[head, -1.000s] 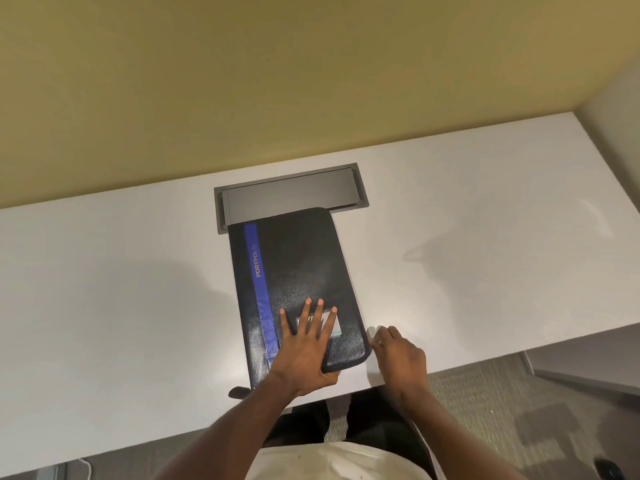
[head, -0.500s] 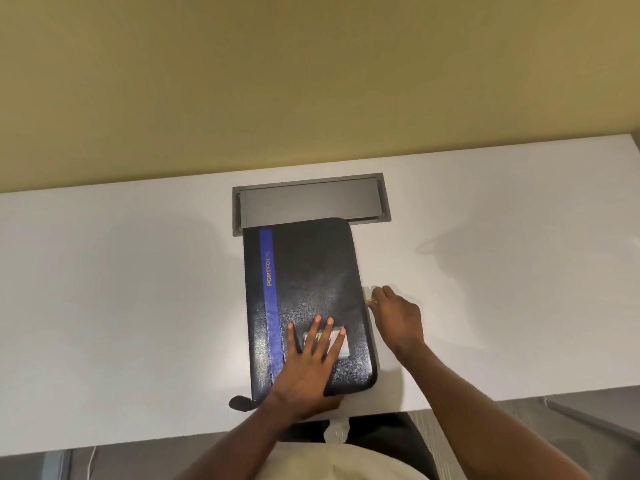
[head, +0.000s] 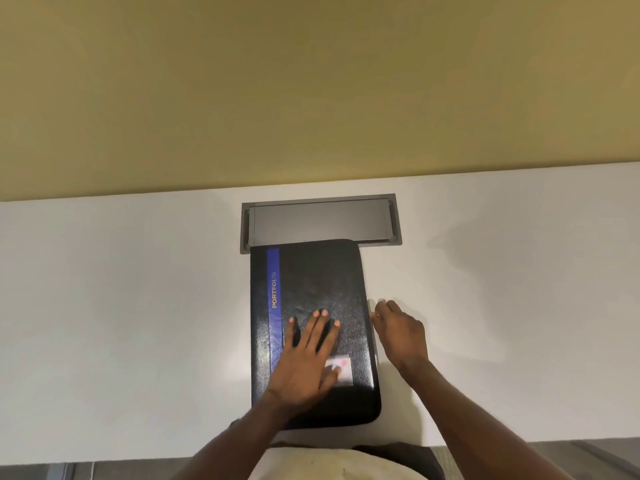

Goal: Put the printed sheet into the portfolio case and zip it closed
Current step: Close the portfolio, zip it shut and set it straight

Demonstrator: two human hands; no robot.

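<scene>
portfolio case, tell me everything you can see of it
The portfolio case is black, grained like leather, with rounded corners, a blue stripe lettered PORTFOLIO near its left edge and a small pale label near its front right. It lies flat and closed on the white desk, its far end overlapping the grey cable hatch. The left hand presses flat on it; the right hand pinches at its right edge.

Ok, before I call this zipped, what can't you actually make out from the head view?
- Printed sheet: not visible; the closed portfolio case would hide it.
- Zipper pull: the right hand pinches at the case's right edge, but the pull is too small and blurred.
- Label near the case's bottom: blurred, partly under the left hand.
- Near-left corner: covered by the left forearm.
</scene>
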